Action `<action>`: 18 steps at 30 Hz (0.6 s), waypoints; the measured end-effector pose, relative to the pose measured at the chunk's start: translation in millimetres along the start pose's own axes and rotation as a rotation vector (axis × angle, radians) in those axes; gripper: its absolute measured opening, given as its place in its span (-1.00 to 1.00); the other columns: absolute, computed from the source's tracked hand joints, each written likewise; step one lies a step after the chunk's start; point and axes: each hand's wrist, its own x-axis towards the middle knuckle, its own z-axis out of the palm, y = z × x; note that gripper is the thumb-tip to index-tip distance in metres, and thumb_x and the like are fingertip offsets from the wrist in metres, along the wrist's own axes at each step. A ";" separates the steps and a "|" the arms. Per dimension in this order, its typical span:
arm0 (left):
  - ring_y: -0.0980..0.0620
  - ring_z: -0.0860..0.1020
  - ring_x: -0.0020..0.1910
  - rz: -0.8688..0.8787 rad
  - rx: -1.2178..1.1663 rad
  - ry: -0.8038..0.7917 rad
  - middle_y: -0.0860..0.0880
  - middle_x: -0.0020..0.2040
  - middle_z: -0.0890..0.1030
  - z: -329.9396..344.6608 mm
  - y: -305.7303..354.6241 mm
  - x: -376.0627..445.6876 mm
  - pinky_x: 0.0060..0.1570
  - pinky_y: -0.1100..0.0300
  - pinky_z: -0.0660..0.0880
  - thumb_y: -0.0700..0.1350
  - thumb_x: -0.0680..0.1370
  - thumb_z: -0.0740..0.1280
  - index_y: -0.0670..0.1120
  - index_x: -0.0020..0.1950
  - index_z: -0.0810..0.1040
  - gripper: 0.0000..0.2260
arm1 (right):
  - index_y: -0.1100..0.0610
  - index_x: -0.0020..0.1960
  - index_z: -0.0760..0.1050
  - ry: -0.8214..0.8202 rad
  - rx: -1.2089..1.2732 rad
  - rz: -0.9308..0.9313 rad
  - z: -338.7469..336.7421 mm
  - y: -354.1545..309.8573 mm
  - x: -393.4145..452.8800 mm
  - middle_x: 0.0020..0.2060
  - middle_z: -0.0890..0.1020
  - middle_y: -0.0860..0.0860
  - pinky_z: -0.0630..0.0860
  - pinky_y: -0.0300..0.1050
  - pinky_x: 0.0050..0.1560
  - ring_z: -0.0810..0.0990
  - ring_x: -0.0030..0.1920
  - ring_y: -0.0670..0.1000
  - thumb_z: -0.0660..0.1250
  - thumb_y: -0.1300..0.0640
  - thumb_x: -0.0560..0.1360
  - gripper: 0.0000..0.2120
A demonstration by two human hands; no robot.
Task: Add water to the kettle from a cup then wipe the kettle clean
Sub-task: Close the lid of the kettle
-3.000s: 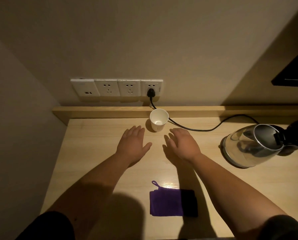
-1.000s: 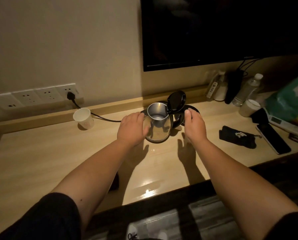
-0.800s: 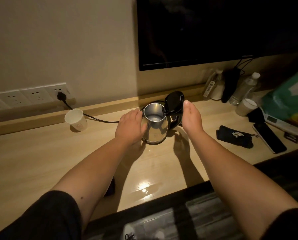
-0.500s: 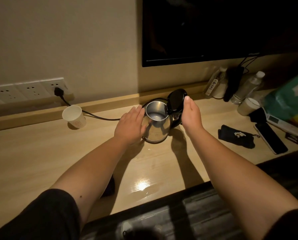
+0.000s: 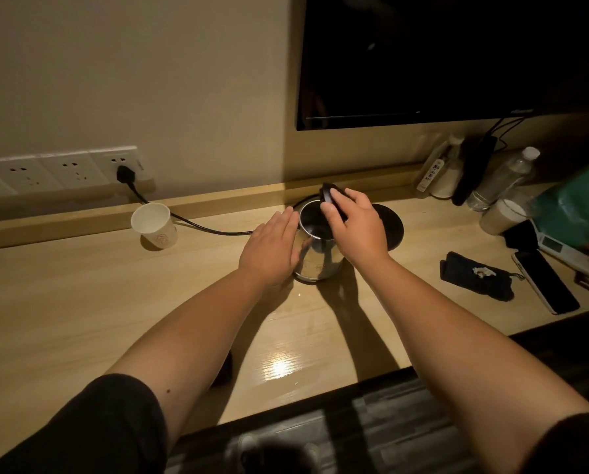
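Note:
A steel kettle (image 5: 315, 249) stands on the wooden desk (image 5: 81, 302), its mouth open. Its black lid (image 5: 328, 195) is hinged up at the back. My right hand (image 5: 358, 230) reaches over the kettle with its fingers on that lid. My left hand (image 5: 271, 249) lies flat against the kettle's left side, fingers straight. A white paper cup (image 5: 154, 225) stands upright to the left, near the back ledge, apart from both hands. A dark corner of the cloth (image 5: 223, 371) peeks out under my left forearm; the rest is hidden.
The kettle's round black base (image 5: 390, 225) lies behind my right hand; its cord (image 5: 200, 227) runs to a wall socket (image 5: 124, 172). At the right are a phone (image 5: 544, 285), a black pouch (image 5: 474, 275), bottles (image 5: 501, 179) and a lidded cup (image 5: 501, 217). A dark screen (image 5: 457, 56) hangs above.
My right hand has moved from beside the raised lid onto it, and the lid has tipped lower toward the mouth. My left hand stays on the kettle's side.

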 end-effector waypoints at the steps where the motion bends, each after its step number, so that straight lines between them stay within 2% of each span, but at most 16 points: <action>1: -0.03 0.02 0.56 -0.003 0.001 0.001 -0.04 0.60 0.04 0.0 -0.1 -0.3 0.50 -0.03 0.12 0.10 0.64 0.11 -0.04 0.59 -0.02 -0.41 | 0.02 0.45 0.42 -0.014 -0.041 -0.010 2.9 -1.1 -0.2 0.46 0.39 0.06 0.43 0.01 0.29 0.41 0.39 0.09 0.17 -0.16 0.63 -0.54; 4: -0.03 0.01 0.57 -0.003 0.003 -0.008 -0.04 0.60 0.01 -0.2 -1.5 -0.5 0.50 -0.02 0.09 0.08 0.64 0.12 -0.04 0.59 -0.04 -0.41 | -0.01 0.43 0.45 -0.064 -0.169 -0.042 8.7 -4.7 -0.8 0.47 0.36 0.05 0.40 0.15 0.37 0.36 0.41 0.16 0.20 -0.20 0.61 -0.53; 10: -0.04 0.00 0.57 0.021 0.017 -0.014 -0.04 0.61 -0.01 -0.4 -4.4 -0.2 0.50 -0.01 0.10 0.03 0.63 0.17 -0.06 0.59 -0.04 -0.38 | 0.00 0.42 0.47 -0.113 -0.432 -0.144 21.7 -3.0 -0.6 0.47 0.35 0.10 0.05 0.24 0.51 0.30 0.46 0.15 0.19 -0.21 0.61 -0.53; 18: -0.04 -0.01 0.57 0.015 0.003 -0.010 -0.04 0.61 -0.03 -1.0 -2.8 -0.9 0.50 0.01 0.08 0.03 0.63 0.16 -0.06 0.60 -0.07 -0.38 | 0.01 0.37 0.52 -0.087 -0.472 -0.190 26.9 4.2 -0.1 0.43 0.40 0.13 0.07 0.23 0.50 0.31 0.46 0.15 0.20 -0.21 0.60 -0.54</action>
